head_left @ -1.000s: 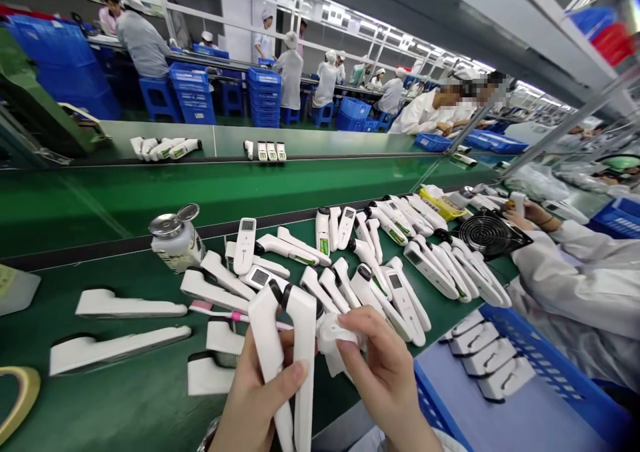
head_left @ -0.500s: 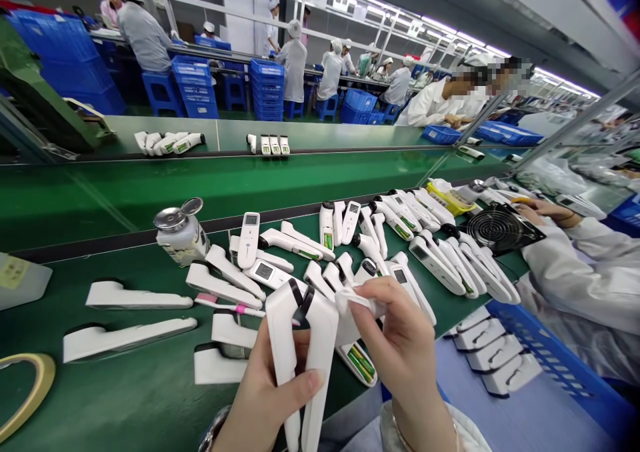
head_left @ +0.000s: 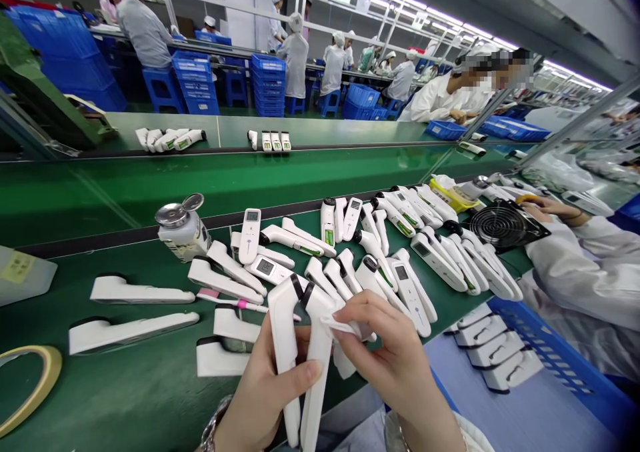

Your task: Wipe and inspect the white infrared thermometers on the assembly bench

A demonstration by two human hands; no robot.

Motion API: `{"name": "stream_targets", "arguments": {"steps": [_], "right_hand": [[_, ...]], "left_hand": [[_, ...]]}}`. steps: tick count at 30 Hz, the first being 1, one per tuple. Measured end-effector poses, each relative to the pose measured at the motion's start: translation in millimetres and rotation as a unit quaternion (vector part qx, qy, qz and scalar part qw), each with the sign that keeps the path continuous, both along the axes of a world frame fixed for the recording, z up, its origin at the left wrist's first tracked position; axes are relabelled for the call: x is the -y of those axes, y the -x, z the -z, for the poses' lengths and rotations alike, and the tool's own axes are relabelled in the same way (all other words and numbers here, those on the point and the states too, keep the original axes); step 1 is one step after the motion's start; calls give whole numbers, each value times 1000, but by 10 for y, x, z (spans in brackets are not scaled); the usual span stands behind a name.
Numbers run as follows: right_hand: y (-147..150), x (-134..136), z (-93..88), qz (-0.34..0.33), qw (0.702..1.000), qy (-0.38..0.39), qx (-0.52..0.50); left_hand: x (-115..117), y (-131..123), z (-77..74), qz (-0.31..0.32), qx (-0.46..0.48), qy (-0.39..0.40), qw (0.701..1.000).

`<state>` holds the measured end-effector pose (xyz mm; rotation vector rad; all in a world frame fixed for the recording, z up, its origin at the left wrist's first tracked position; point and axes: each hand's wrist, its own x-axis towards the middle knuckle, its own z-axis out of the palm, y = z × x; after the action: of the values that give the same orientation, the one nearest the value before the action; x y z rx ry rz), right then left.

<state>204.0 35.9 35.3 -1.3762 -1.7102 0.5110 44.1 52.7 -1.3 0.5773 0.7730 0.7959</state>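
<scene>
— What were the fingers doing when you looked?

— The fingers of the left hand (head_left: pixel 265 399) were closed around two white plastic thermometer shells (head_left: pixel 300 352), which it held upright and side by side, thumb across the front. The right hand (head_left: pixel 395 359) pinched a small white wiping cloth (head_left: pixel 345 329) between thumb and fingertips and pressed it on the top of the right shell.

— And where was that, exactly?

— Just above the near edge of the green work table (head_left: pixel 140 399), in front of the person. Behind the hands lay many white handheld thermometers (head_left: pixel 400 252), some with the display up. A pink pen (head_left: pixel 235 301) lay just left of the shells, near some white half shells (head_left: pixel 130 329).

— Anything more around?

— A metal-capped dispenser bottle (head_left: pixel 183 229) stood farther back on the left, and a roll of yellowish tape (head_left: pixel 30 389) lay at the left edge. On the right there was a blue plastic tray (head_left: pixel 560 365) with more shells, and a black fan (head_left: pixel 503 225) beside a co-worker's white sleeve (head_left: pixel 580 272).
</scene>
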Motion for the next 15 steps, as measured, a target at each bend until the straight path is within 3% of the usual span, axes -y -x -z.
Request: {"name": "stream_targets", "arguments": {"steps": [8, 15], "right_hand": [[-44, -50, 69, 102, 993, -59, 1], [-33, 6, 12, 23, 999, 0, -22]], "left_hand": [[-3, 20, -58, 27, 8, 53, 998], [-15, 22, -31, 35, 0, 32, 999]]}}
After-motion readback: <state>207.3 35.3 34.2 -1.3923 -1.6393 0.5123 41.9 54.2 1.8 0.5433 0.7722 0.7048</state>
